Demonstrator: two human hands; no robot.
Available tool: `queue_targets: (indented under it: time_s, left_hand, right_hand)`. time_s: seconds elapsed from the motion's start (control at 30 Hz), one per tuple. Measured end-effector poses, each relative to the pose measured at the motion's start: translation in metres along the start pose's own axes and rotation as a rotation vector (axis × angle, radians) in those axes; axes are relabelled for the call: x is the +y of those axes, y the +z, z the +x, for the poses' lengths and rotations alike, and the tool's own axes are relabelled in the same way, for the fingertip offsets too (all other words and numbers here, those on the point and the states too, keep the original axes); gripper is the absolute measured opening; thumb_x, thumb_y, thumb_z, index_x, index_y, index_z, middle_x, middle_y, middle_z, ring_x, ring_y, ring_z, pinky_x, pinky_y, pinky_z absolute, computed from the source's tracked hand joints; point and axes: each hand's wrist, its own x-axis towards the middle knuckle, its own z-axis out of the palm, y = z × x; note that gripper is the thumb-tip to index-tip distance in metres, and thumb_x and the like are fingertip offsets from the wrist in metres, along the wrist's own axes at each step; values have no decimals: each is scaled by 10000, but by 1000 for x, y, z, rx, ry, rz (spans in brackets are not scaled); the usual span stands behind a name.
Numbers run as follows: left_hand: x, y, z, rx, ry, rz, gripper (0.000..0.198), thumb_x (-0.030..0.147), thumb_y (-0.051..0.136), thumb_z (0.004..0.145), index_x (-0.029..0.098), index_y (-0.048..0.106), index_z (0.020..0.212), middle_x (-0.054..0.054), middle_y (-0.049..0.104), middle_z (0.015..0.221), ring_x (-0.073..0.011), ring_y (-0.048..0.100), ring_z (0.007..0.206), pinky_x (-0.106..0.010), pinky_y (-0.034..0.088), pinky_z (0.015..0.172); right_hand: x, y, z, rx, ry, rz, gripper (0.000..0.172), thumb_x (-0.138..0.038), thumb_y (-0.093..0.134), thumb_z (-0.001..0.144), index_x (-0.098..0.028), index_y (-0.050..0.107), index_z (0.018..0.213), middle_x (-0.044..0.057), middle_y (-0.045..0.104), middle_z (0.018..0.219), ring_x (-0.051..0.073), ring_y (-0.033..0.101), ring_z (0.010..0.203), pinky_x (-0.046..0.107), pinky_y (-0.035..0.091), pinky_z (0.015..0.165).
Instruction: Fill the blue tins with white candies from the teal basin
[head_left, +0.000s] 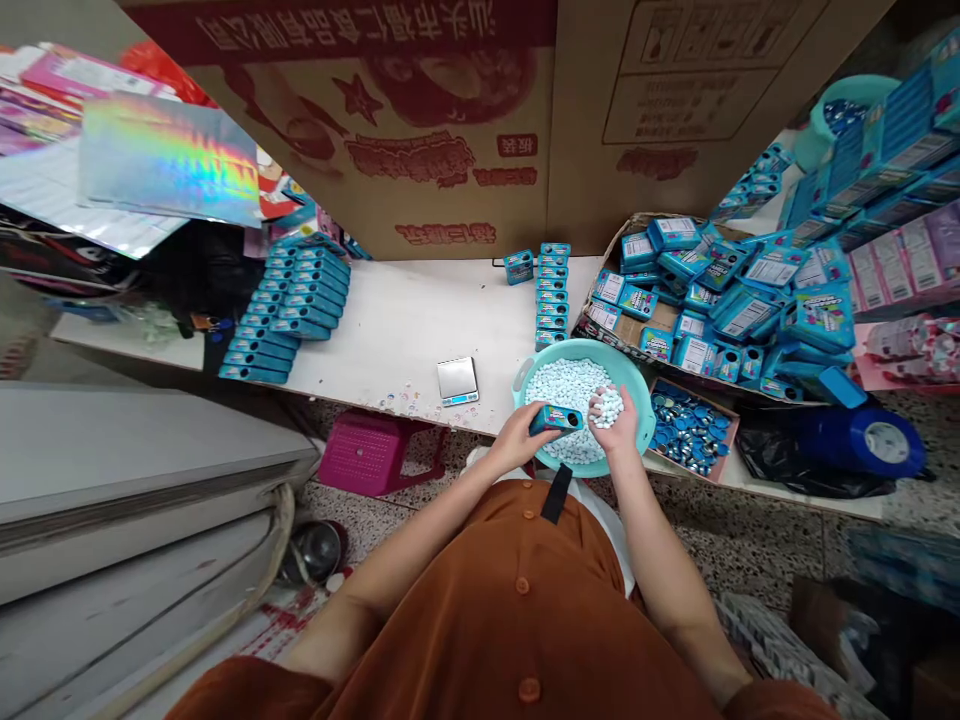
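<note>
A teal basin [642, 385] full of small white tablets [564, 383] sits at the table's front edge. My left hand [517, 436] is closed round a small blue tin [556, 419], held over the basin's near side. My right hand [613, 420] is cupped with a heap of white tablets in it, right beside the tin's open end.
A small digital scale [457, 381] lies left of the basin. Stacked blue tins [289, 312] stand at the table's left, a short column [553, 292] behind the basin. A cardboard tray [724, 290] of blue tins and a box of lids [686, 430] are at right. Pink stool [371, 455] below.
</note>
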Motion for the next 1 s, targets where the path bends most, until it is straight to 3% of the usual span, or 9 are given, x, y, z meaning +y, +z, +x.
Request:
queue_targets:
  time_s: [0.17, 0.33, 0.47, 0.6, 0.8, 1.0]
  left_hand:
    - [-8, 17, 7, 13, 125, 210, 449, 361, 657, 760, 189, 531, 1154, -101, 604, 1121, -252, 548, 1067, -390, 433, 927]
    - [-4, 25, 11, 27, 253, 238, 427, 314, 642, 782, 190, 522, 1173, -103, 599, 1140, -245, 531, 1088, -396, 421, 943]
    - [2, 24, 11, 49, 241, 198, 441, 297, 658, 770, 185, 528, 1176, -113, 599, 1146, -250, 536, 1092, -404, 426, 942]
    - [7, 23, 13, 27, 234, 175, 436, 288, 676, 751, 177, 551, 1154, -114, 613, 1135, -255, 547, 1088, -401, 425, 951]
    - [8, 27, 12, 102, 125, 71, 474, 321, 695, 728, 191, 544, 1158, -74, 625, 1129, -230, 582, 1042, -369, 459, 917]
    - [14, 22, 13, 51, 254, 179, 433, 266, 693, 733, 170, 567, 1136, -103, 623, 1134, -246, 552, 1089, -400, 422, 965]
  right_hand:
    - [-8, 23, -9, -24, -55, -29, 137, -342, 508, 824, -225, 510, 753, -45, 579, 659, 72, 520, 498, 164, 376, 371]
    - [2, 38, -13, 88, -289, -210, 184, -381, 557, 790, -211, 521, 729, -48, 580, 619, 91, 530, 479, 214, 418, 415]
    - [9, 45, -18, 76, -422, -271, 223, -417, 567, 775, -208, 520, 714, -50, 586, 626, 98, 555, 510, 236, 451, 487]
    - [9, 49, -22, 66, -446, -271, 209, -400, 569, 765, -202, 526, 714, -46, 586, 631, 104, 569, 543, 228, 429, 482]
    - [9, 59, -23, 68, -468, -242, 215, -375, 548, 776, -198, 503, 662, -51, 545, 580, 99, 540, 524, 230, 428, 496]
    - [11, 62, -25, 59, -466, -272, 243, -392, 555, 786, -202, 493, 648, -60, 506, 537, 95, 525, 516, 247, 463, 562]
